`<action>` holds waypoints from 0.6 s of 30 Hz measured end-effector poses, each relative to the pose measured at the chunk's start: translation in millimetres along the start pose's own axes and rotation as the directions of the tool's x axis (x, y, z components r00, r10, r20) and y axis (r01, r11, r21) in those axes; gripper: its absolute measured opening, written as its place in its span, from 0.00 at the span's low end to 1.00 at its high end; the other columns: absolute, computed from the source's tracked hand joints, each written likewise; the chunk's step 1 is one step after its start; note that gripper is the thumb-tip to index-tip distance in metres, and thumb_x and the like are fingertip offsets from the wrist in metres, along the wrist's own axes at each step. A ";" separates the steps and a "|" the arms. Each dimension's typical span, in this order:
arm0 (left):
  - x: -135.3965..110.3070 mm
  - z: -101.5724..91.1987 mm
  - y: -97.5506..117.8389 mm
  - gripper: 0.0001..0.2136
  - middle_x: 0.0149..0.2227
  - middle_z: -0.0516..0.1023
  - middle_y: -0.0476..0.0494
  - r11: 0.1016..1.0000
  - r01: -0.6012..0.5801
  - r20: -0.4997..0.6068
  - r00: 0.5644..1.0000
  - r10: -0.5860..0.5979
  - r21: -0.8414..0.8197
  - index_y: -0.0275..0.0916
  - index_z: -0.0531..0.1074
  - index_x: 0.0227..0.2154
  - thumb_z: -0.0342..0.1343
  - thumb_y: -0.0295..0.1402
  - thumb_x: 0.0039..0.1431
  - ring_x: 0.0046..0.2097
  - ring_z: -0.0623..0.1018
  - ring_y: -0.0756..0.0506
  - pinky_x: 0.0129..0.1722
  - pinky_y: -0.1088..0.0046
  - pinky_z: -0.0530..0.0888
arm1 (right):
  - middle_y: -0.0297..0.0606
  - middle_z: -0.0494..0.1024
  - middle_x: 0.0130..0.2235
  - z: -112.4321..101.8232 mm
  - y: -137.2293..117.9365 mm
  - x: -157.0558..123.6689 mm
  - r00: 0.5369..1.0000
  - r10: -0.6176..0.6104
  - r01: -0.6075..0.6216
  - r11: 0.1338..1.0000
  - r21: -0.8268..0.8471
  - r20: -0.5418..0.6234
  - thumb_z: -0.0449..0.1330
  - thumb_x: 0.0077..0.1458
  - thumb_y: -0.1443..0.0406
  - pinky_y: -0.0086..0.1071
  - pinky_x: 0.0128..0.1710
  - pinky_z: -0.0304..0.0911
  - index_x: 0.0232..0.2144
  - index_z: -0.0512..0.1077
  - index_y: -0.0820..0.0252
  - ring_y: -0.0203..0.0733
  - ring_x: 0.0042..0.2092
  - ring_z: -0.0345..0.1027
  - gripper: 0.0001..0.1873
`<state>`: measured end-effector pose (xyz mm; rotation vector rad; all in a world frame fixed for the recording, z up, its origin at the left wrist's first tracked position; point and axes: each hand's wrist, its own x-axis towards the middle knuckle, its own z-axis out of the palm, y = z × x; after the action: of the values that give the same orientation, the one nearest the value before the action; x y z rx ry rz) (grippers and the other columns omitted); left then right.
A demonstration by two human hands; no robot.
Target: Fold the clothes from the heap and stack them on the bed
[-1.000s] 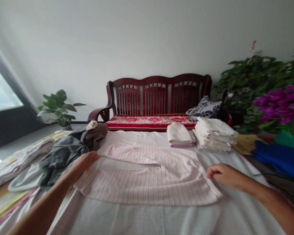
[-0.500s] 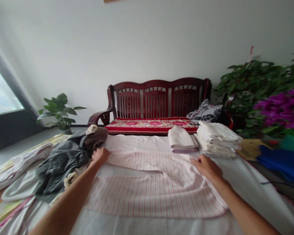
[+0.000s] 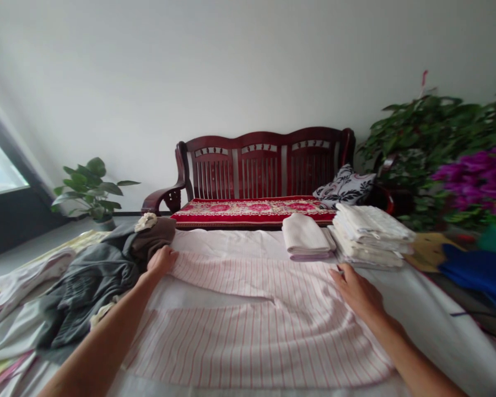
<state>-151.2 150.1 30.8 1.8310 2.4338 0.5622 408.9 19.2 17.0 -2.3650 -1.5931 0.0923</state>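
Note:
A white cloth with thin red stripes point(image 3: 252, 325) lies spread flat on the table in front of me, partly folded over itself. My left hand point(image 3: 160, 261) rests at its far left corner, fingers curled down onto the edge of the fabric. My right hand point(image 3: 357, 291) lies at the far right edge with the fingers bent onto the cloth. Whether either hand pinches the fabric or only presses on it is unclear.
A heap of grey and brown clothes point(image 3: 103, 275) lies at the left. Two stacks of folded whites point(image 3: 372, 236) and a folded pale piece point(image 3: 305, 236) sit at the back right. A red wooden bench point(image 3: 260, 182), potted plants point(image 3: 91, 187) and purple flowers point(image 3: 479, 176) stand behind.
Both hands moved from the near side edges of the striped cloth up to its far corners. Over the last half second they barely shifted; the view moved closer.

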 end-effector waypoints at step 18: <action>23.6 23.4 35.2 0.19 0.53 0.75 0.28 0.992 0.012 -0.030 1.000 -0.008 0.129 0.36 0.74 0.53 0.45 0.29 0.62 0.52 0.76 0.32 0.47 0.58 0.72 | 0.46 0.83 0.40 -2.9 4.0 -0.6 0.997 0.061 -0.066 0.992 -0.104 -0.052 0.44 0.66 0.51 0.40 0.33 0.62 0.48 0.68 0.55 0.56 0.39 0.78 0.21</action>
<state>-120.0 186.6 24.1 1.8685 2.5539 0.4437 412.9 16.6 18.7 -2.4778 -1.5363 -0.0373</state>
